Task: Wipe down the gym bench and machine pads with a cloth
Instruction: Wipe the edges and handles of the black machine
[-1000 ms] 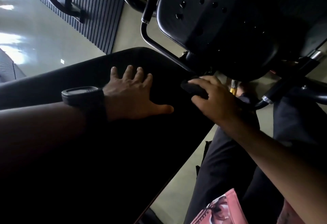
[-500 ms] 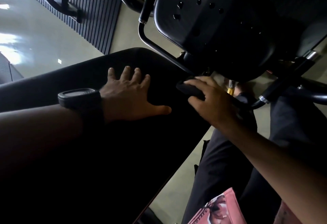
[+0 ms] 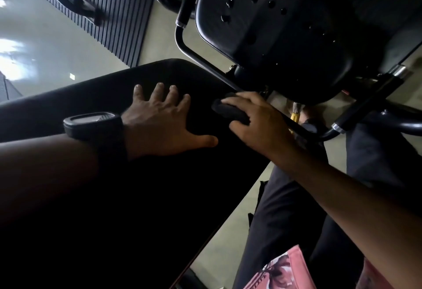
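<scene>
Your left hand (image 3: 159,126) lies flat on the wide black padded bench surface (image 3: 91,97), fingers straight and spread apart, thumb stretched to the side, and it holds nothing. Your right hand (image 3: 258,124) is closed around a black rounded object (image 3: 228,110) at the bench's edge, fingers curled over its top and thumb under it. It is too dark to tell if this is the cloth or a padded handle. The two hands are near each other but do not touch. A black square wristwatch (image 3: 93,126) sits on your left wrist. Just above your right hand hangs a large black moulded seat pad (image 3: 274,37) with small holes, and a black metal tube frame (image 3: 198,58) passes between this pad and the bench. Your dark trousers (image 3: 274,208) stand beside the bench over the pale floor (image 3: 219,238), with a pink printed fabric (image 3: 287,272) at the bottom edge.
</scene>
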Demonstrator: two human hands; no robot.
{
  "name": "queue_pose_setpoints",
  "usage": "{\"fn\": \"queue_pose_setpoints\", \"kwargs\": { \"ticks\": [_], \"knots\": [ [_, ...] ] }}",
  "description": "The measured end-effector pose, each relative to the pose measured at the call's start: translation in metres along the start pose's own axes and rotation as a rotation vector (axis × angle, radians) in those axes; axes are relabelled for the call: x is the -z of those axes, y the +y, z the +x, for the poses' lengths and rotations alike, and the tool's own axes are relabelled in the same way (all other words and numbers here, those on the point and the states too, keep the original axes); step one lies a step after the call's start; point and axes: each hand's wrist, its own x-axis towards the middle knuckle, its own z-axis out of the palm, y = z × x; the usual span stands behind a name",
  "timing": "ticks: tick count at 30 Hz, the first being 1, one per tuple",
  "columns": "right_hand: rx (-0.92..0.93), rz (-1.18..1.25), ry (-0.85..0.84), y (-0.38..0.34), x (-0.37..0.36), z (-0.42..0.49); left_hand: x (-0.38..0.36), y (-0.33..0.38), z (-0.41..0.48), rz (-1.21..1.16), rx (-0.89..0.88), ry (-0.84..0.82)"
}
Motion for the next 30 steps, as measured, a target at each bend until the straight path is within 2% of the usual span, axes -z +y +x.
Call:
{"fn": "queue_pose_setpoints", "kwargs": {
  "ticks": [3,8,10,12,15,17,20,22,27,30],
  "knots": [
    [0.040,-0.007,-0.034,-0.002,-0.007,0.022,-0.001,0.000,0.000,-0.007,0.005,0.014],
    [-0.205,-0.130,-0.078,0.018,-0.001,0.041,0.004,-0.003,-0.003,-0.031,0.011,-0.009],
    [-0.137,-0.093,-0.077,0.002,-0.002,0.028,0.004,-0.003,-0.004,-0.036,0.032,-0.009],
    [0.015,-0.012,-0.051,-0.022,-0.005,0.018,0.002,-0.001,-0.004,-0.041,0.069,0.016],
    [0.119,-0.038,-0.110,-0.032,-0.011,0.037,0.003,-0.001,-0.004,-0.052,0.098,0.027],
    [0.070,-0.055,-0.121,-0.015,-0.014,0.060,0.005,-0.002,-0.005,-0.077,0.099,0.013],
    [-0.188,-0.101,-0.069,0.018,-0.009,0.077,0.008,-0.003,-0.008,-0.074,0.098,-0.008],
    [-0.229,-0.143,-0.073,0.018,-0.009,0.067,0.009,-0.003,-0.007,-0.073,0.100,-0.014],
    [0.113,-0.014,-0.027,-0.037,-0.021,0.042,0.005,-0.002,-0.004,-0.092,0.166,0.028],
    [0.126,-0.038,-0.048,-0.039,-0.025,0.062,0.006,-0.001,-0.005,-0.102,0.180,0.016]
  ]
}}
